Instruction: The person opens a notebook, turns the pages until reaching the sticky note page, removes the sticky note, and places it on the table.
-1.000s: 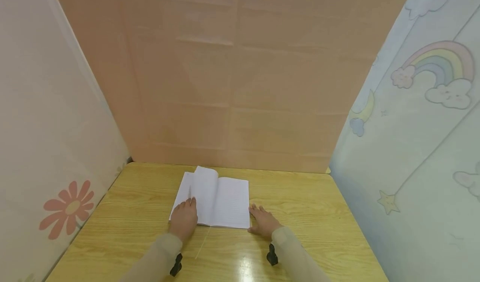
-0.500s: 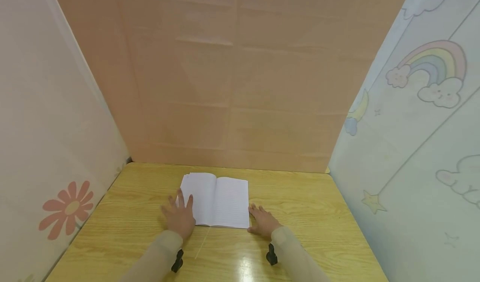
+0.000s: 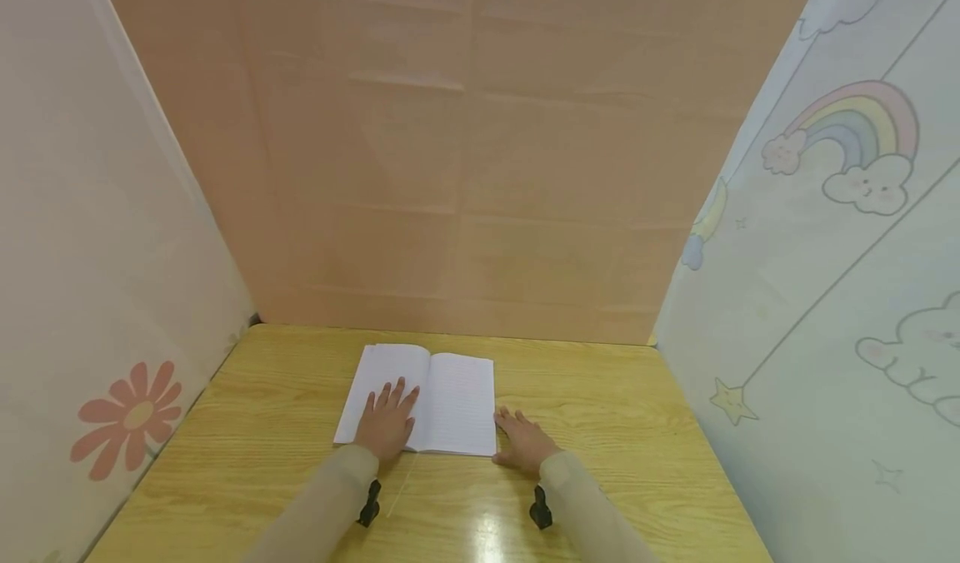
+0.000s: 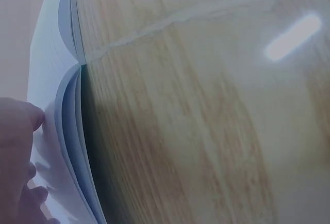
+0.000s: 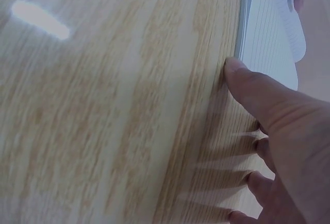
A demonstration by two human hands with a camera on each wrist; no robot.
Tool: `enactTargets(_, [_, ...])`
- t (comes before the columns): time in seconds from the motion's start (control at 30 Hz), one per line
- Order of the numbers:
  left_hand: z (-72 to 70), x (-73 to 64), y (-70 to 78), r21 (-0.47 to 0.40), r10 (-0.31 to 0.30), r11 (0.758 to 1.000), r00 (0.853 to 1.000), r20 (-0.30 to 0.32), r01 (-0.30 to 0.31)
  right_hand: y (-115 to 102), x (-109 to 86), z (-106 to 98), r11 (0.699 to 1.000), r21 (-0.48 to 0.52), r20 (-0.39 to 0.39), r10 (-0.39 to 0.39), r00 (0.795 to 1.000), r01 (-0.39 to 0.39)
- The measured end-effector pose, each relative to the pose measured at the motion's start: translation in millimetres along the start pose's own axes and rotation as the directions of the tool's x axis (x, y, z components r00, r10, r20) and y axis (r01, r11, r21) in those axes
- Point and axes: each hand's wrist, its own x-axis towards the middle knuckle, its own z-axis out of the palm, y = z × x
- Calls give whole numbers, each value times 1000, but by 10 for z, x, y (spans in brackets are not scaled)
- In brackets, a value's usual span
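Note:
An open notebook [image 3: 461, 401] with white, lined pages lies on the wooden table. My left hand [image 3: 386, 427] rests on its left page with the fingers spread; in the left wrist view the left hand [image 4: 18, 152] touches that page near the curved page edges. At the notebook's right edge sits my right hand [image 3: 527, 442], fingers extended, its thumb close to the lower right corner. The right wrist view has the right hand [image 5: 283, 121] with its thumb tip against the notebook's edge and the other fingertips on the table.
A thin ribbon bookmark [image 3: 401, 484] trails from the spine toward the front of the wooden table [image 3: 615, 430]. Behind stands a brown paper-covered panel [image 3: 465, 171]. White patterned walls close in the left and right sides.
A raised leaf has gone down flat to the left. My left hand has let go of it, swung out left with spread fingers, then come onto the left page. The right hand stays put.

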Motion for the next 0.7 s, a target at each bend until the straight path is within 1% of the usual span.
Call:
enactTargets(0.13, [-48,-7,32,-44,-32,998,998,61,35,15,15,11,1000,-2,-8,-2,1000,2])
enactTargets(0.33, [-52,-54,34,-98,-68,992,989,131,81,9,9,3,1000,-10,-12,0,1000,0])
enactTargets(0.53, [-90,-88,45,-114,-64,990,988,140,80,-16,-13,-21,1000,9,-3,0,1000,0])
enactTargets(0.57, [-95,-79,52,-115,-64,990,989,137,80,-18,-16,-22,1000,10,-2,1,1000,-1])
enactTargets(0.63, [-85,-44,77,-87,-63,993,990,128,75,-14,-17,-20,1000,6,-3,2,1000,-2])
enactTargets(0.7, [-71,7,127,-59,-49,997,992,112,56,-9,-18,-19,1000,11,-5,4,1000,-4])
